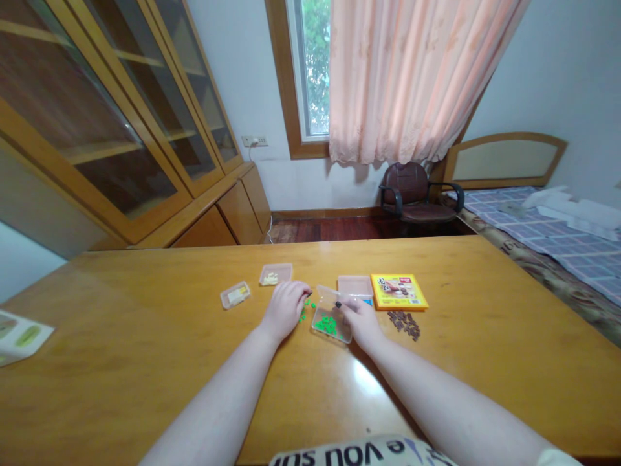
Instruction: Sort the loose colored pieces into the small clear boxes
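Note:
My left hand (pixel 287 305) is closed with fingertips together, just above several small green pieces (pixel 303 315) on the table. A dark spot shows at its fingertips; whether that is a nail or a tiny piece I cannot tell. With fingers bent round its right side, my right hand (pixel 361 321) grips a clear plastic box (pixel 345 338). Its lid (pixel 328 294) stands raised at the back, and a heap of green pieces (pixel 326 325) lies inside. Another dark spot appears at the right fingertips.
A yellow box (pixel 398 292) lies to the right, with many brown pieces (pixel 405 325) in front. Behind my right hand is another clear box (pixel 355 285). At the left are a container of pale pieces (pixel 275 274) and a small clear case (pixel 235 295). A white-green item (pixel 23 336) sits far left.

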Demonstrator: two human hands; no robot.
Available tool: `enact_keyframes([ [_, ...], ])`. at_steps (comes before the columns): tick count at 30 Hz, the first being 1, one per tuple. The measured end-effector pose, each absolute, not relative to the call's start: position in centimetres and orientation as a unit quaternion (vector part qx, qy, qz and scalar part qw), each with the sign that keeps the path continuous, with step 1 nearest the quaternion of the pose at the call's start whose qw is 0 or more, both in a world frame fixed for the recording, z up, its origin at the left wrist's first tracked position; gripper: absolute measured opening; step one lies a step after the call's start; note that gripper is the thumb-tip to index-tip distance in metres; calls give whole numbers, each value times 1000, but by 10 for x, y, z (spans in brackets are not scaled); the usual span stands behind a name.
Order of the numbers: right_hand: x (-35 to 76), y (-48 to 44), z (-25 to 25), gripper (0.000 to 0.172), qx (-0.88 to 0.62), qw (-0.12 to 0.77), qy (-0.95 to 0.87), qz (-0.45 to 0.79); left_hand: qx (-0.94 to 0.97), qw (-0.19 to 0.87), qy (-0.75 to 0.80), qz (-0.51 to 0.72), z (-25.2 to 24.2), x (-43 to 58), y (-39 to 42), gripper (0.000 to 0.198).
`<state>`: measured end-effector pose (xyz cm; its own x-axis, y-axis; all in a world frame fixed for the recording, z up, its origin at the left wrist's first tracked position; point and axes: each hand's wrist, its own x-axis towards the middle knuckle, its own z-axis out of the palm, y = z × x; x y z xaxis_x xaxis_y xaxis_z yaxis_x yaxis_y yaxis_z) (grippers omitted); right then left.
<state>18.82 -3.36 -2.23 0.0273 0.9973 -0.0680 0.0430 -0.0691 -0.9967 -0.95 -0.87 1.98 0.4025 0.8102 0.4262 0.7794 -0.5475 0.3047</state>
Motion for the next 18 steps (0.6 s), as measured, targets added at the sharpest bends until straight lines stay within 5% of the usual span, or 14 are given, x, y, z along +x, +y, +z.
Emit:
enact_keyframes([
  [10,188,-33,-22,23,-531,475,-501,491,916,46,338,212,23,6,-24,18],
  [18,187,-34,-22,25,-534,476,-485,503,838,32,510,190,12,-7,-9,26],
])
